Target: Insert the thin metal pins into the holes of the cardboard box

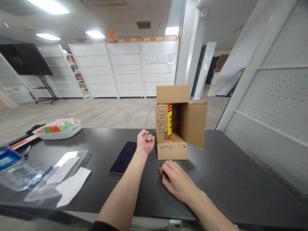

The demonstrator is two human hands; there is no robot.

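One curled grip leads the scene: the right hand point(176, 179), its fingers bent beside a slim metal tool point(159, 168) on the dark table point(216, 173); whether they pinch it cannot be told. The left hand point(145, 141) is balled in a fist, anything inside hidden, just left of an open box point(179, 125). Small and smooth, the tool looks light and stiff, apt to slip, best taken by its sides. The cardboard box, beyond the right hand, should prove light, firm in its body but bendable at its flaps point(172, 94); its body offers the surer hold. Left lie a dark pad point(124, 158), paper point(75, 186) and a bottle point(18, 175), with a white basket point(60, 136) farther back.
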